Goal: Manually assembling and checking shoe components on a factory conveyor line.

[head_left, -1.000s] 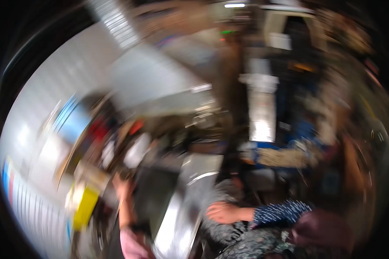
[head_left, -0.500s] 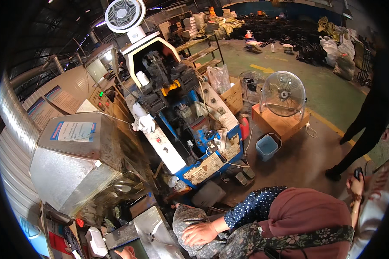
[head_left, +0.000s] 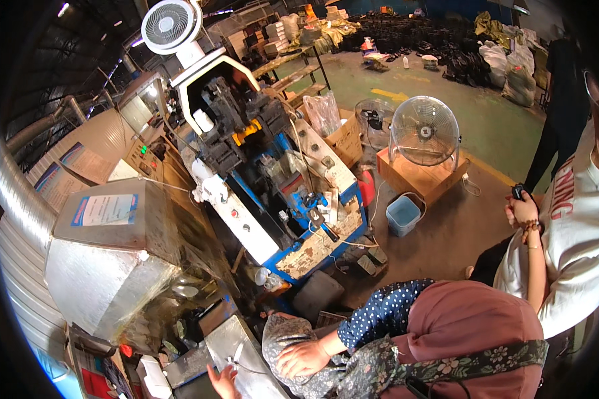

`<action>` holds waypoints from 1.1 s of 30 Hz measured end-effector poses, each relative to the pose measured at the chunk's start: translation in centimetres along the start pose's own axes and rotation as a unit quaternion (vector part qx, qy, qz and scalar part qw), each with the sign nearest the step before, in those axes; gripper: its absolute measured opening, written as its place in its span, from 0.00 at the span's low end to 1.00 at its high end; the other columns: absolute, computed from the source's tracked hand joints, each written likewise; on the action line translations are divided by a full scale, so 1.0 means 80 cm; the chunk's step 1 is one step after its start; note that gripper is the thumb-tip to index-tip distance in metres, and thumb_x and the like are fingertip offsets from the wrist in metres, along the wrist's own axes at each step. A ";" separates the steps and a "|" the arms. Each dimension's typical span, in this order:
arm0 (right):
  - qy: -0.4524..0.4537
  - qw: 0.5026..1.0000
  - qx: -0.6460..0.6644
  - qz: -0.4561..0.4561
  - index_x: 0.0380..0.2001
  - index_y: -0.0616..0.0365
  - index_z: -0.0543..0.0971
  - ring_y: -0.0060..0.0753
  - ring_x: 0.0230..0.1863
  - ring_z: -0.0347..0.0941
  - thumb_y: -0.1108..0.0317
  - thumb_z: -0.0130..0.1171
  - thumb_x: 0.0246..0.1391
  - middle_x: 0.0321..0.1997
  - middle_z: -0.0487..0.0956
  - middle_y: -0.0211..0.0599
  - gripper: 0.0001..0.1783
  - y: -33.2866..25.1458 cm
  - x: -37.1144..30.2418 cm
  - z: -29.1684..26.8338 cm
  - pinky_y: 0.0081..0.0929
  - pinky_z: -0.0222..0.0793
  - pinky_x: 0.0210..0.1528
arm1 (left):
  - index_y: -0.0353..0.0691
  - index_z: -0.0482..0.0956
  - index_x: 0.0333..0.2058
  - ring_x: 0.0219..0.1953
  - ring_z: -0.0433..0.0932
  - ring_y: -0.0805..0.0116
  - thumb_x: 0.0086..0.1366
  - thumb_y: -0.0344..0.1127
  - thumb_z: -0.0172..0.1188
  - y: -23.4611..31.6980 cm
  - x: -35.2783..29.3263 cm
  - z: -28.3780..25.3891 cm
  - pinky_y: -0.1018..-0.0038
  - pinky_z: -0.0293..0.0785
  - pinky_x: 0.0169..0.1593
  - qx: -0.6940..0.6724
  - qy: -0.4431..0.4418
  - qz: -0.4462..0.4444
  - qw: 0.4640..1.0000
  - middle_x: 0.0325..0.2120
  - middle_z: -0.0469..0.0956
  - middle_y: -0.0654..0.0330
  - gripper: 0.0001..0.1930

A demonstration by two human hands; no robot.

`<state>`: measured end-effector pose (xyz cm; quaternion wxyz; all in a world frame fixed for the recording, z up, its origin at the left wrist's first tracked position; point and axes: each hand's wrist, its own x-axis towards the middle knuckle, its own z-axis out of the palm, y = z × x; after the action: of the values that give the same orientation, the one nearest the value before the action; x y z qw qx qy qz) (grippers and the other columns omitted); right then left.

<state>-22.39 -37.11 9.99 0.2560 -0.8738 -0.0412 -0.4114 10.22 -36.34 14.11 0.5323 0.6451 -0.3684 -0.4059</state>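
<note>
one hand only of the wearer's showed: the left hand (head_left: 223, 382) came up from the lower edge, half cut off by it, fingers pointing up and away. it lay at the near end of a steel tray (head_left: 241, 342), touching it or just over it, i could not tell which. a thin wire (head_left: 236, 362) lay on the tray just beyond the fingertips. whether the hand gripped anything could not be told, since the palm was out of frame; the right hand was not in view at all. the tray lay straight ahead of the left hand and a little to its right, its long axis running from upper left to lower right, so that hand was the nearer one by default. just right of the tray a co-worker's hand (head_left: 304, 359), on a dotted blue sleeve (head_left: 379, 312), rested flat and loose on a grey patterned cloth (head_left: 279, 330), holding nothing. left of the tray stood a big steel hood (head_left: 113, 266), and beyond it all a blue and white machine (head_left: 273, 206) slanted away toward a white fan (head_left: 168, 23). farther right a floor fan (head_left: 424, 131) sat on a wooden box (head_left: 419, 178), with a blue bucket (head_left: 402, 216) near the box. another person in a white shirt (head_left: 572, 253) stood at the right rim, holding a small dark device (head_left: 518, 193).
</note>
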 end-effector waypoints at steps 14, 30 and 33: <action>-0.216 0.967 0.099 0.095 0.49 0.49 0.79 0.40 0.61 0.68 0.59 0.58 0.56 0.54 0.78 0.35 0.18 -0.022 -0.019 0.013 0.43 0.57 0.68 | 0.43 0.84 0.42 0.53 0.77 0.57 0.59 0.44 0.63 -0.017 -0.210 0.227 0.57 0.66 0.63 0.401 0.010 0.414 0.817 0.47 0.82 0.60 0.15; -0.047 0.995 -0.029 0.084 0.38 0.49 0.84 0.41 0.59 0.73 0.68 0.61 0.52 0.49 0.82 0.29 0.09 -0.011 0.007 -0.011 0.43 0.63 0.64 | 0.34 0.58 0.67 0.52 0.75 0.64 0.66 0.35 0.63 0.079 -0.097 0.063 0.70 0.72 0.55 0.041 0.108 0.111 0.987 0.50 0.77 0.51 0.35; -0.011 0.996 -0.037 0.075 0.39 0.47 0.83 0.41 0.58 0.72 0.67 0.58 0.53 0.52 0.80 0.28 0.11 0.003 -0.022 -0.027 0.45 0.66 0.60 | 0.35 0.79 0.37 0.45 0.75 0.52 0.64 0.30 0.60 0.167 -0.027 -0.056 0.59 0.74 0.43 0.502 0.220 0.420 0.724 0.43 0.76 0.45 0.06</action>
<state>-25.01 -38.14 9.72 0.2530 -0.8879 0.0372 -0.3825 12.90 -34.80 28.00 0.3126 0.6687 -0.6239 0.2566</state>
